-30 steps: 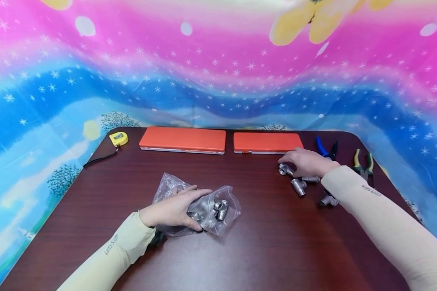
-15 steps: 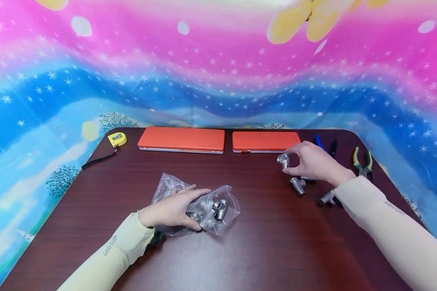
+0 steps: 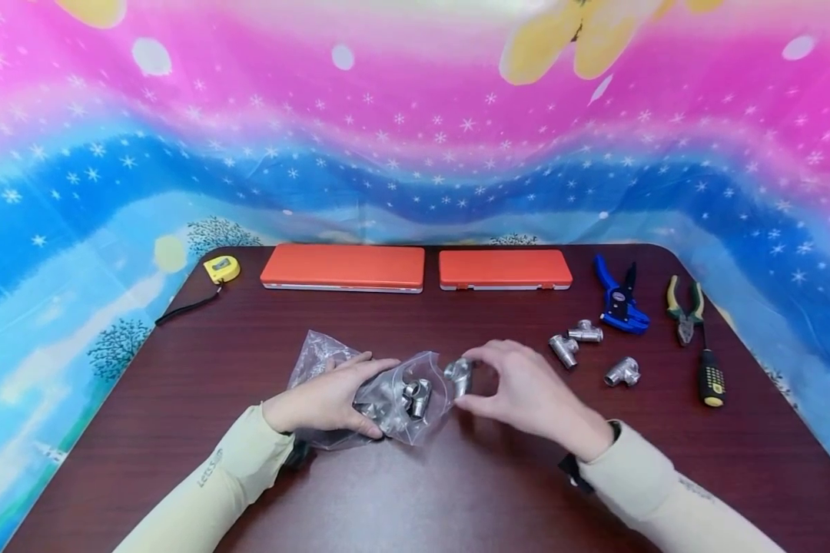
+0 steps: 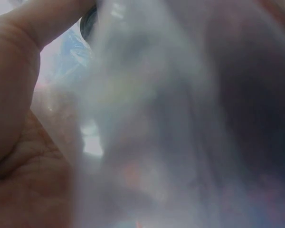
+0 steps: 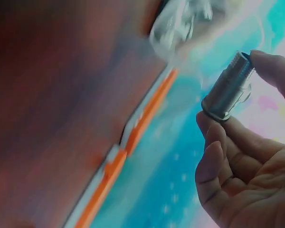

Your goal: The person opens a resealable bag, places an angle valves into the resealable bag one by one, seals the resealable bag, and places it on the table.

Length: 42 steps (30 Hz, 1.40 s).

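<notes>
My left hand [image 3: 325,395] holds a clear plastic zip bag [image 3: 313,359] on the table, thumb on the near side. Its mouth faces right, and several metal fittings [image 3: 419,401] show inside. In the left wrist view the blurred bag [image 4: 147,114] fills most of the picture beside the palm. Right at the bag's mouth, my right hand [image 3: 529,392] pinches a silver tee pipe fitting [image 3: 462,376] between thumb and fingers. The right wrist view shows this fitting [image 5: 228,88] gripped by its ends. Three more tee fittings [image 3: 564,351] lie to the right on the table.
Two orange cases [image 3: 342,266] lie along the back of the dark wooden table [image 3: 249,338]. A yellow tape measure [image 3: 222,268] is at the back left. On the right are a blue-handled tool [image 3: 621,299], pliers [image 3: 685,311] and a black-and-yellow screwdriver [image 3: 712,380].
My right hand has picked up one tee fitting from the group on the right and carried it left to the bag's mouth. The left hand and bag have stayed put.
</notes>
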### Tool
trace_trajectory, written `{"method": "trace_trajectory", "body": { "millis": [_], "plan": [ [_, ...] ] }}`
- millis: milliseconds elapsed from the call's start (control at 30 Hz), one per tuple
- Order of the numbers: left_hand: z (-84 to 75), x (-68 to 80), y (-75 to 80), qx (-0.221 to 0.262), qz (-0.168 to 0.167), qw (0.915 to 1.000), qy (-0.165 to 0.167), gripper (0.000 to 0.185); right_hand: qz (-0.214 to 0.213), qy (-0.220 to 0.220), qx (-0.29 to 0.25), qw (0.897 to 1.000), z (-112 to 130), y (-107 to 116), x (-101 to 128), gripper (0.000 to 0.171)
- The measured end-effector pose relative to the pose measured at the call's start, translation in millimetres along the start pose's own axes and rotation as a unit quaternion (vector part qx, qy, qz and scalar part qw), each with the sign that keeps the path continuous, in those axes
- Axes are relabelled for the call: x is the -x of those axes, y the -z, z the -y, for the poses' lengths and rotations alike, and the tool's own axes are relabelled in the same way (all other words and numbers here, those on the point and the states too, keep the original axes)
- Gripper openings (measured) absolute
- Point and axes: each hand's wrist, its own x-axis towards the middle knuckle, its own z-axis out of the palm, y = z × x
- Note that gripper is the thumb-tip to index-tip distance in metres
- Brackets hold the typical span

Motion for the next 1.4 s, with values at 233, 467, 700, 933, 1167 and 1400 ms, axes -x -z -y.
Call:
{"method": "trace_trajectory", "body": {
  "millis": [233, 467, 700, 933, 1167, 1400],
  "plan": [
    [0.4, -0.8, 0.0, -0.002, -0.002, 1.0000, -0.008, 0.101, -0.003, 0.020, -0.004, 1.000, 26, -33, -12, 0.057],
    [1.9, -0.1, -0.8, 0.003, -0.007, 0.9997, -0.022, 0.102, -0.036, 0.033, 0.016, 0.999, 44, -58, -33, 0.047],
    [-0.8, 0.5, 0.2, 0.013, -0.007, 0.9995, -0.028, 0.101, -0.046, 0.047, 0.015, 0.998, 35, -43, -26, 0.036],
    [-0.6, 1.8, 0.3, 0.006, -0.006, 0.9998, -0.016, 0.102, 0.012, 0.026, 0.052, 0.998, -26, 12, -7, 0.034],
    [0.1, 0.6, -0.3, 0.002, -0.005, 0.9999, -0.015, 0.103, 0.120, -0.011, 0.137, 0.983, -102, 55, 13, 0.059],
    [0.7, -0.5, -1.4, -0.007, -0.004, 0.9999, -0.014, 0.104, 0.151, -0.042, 0.116, 0.981, -133, 50, 17, 0.061]
  ]
}}
